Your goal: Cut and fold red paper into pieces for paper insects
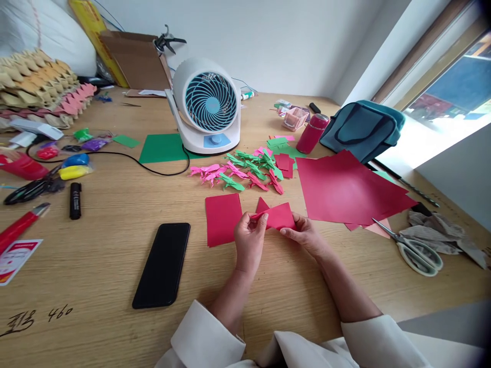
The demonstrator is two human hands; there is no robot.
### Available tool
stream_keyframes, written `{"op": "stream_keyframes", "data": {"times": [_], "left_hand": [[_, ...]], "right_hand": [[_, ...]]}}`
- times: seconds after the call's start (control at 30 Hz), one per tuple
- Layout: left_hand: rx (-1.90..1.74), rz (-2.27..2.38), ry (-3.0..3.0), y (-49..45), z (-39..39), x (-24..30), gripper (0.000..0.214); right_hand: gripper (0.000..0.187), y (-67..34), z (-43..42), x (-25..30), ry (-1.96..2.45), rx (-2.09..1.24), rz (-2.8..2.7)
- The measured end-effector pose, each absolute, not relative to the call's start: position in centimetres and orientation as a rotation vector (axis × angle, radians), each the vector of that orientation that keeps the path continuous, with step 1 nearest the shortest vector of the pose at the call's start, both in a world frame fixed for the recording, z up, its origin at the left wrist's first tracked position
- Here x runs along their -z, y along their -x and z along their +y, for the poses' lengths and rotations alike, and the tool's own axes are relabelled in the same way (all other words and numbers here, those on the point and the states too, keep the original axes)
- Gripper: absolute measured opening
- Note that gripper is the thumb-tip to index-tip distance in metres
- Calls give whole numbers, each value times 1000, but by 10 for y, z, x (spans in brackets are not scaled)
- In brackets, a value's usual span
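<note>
A small red paper piece (280, 216) is held between my two hands just above the table. My left hand (249, 237) pinches its left end with thumb and fingers, where an edge looks folded. At the right end, my right hand (307, 234) grips it between thumb and fingers. Behind the paper pokes the tip of another red piece (262, 205). Close to my left hand lies a stack of red paper rectangles (222, 217). Beyond my hands sit several folded paper figures (249, 166) in pink, green and red.
A white fan (210, 107) stands at the back. Large red sheets (349, 189) and scissors (416, 250) lie to the right, near a red bottle (312, 134) and a teal bag (362, 130). On the left are a phone (163, 266) and a black marker (75, 201).
</note>
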State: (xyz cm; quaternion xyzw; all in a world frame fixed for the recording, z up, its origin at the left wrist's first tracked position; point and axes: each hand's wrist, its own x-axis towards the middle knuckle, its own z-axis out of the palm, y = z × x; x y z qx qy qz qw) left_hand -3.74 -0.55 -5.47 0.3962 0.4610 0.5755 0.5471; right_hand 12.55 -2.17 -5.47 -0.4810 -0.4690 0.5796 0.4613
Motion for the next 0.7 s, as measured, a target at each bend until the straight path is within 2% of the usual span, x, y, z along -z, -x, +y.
{"op": "stream_keyframes", "data": {"times": [0.27, 0.5, 0.7], "left_hand": [[-1372, 1246, -1055, 45, -8, 48, 28], [-1232, 1148, -973, 40, -15, 46, 28], [-1274, 1175, -979, 43, -16, 41, 26]], "right_hand": [[42, -128, -26, 49, 1144, -1508, -1136], [39, -124, -25, 45, 1108, -1517, -1095], [45, -110, -29, 44, 1062, -1559, -1003]]}}
